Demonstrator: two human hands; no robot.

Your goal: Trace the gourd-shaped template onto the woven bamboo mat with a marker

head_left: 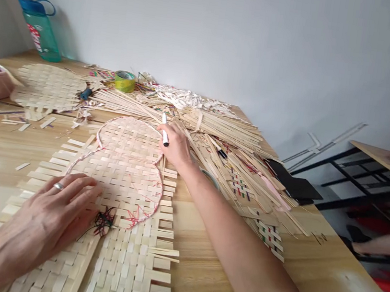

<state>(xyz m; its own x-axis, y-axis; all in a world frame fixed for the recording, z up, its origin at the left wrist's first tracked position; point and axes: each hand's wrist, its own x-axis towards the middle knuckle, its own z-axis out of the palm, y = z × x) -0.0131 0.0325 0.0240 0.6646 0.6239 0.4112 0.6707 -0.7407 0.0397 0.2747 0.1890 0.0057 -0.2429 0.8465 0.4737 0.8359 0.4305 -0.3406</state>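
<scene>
A large woven mat of pale flat strips [128, 257] lies on the table, its loose strip ends sticking out at both sides. On top of it rests a gourd-shaped woven piece [122, 169] with a bound white and reddish edge and red stitches near its lower right. My left hand [63, 205], wearing a ring, lies palm down with its fingertips over the left edge of the gourd shape. Beside those fingers sits a tangle of black and red thread [103, 221]. My right hand [176, 147] grips a white marker pen with a black end [164, 125] at the upper right edge.
A blue-green water bottle [42, 32] stands at the back left, near a round woven piece [48, 89]. A tape roll [124, 81] and bundled strips [226, 130] lie at the back. Small woven samples [240, 185] and a black flat object [293, 183] are at right.
</scene>
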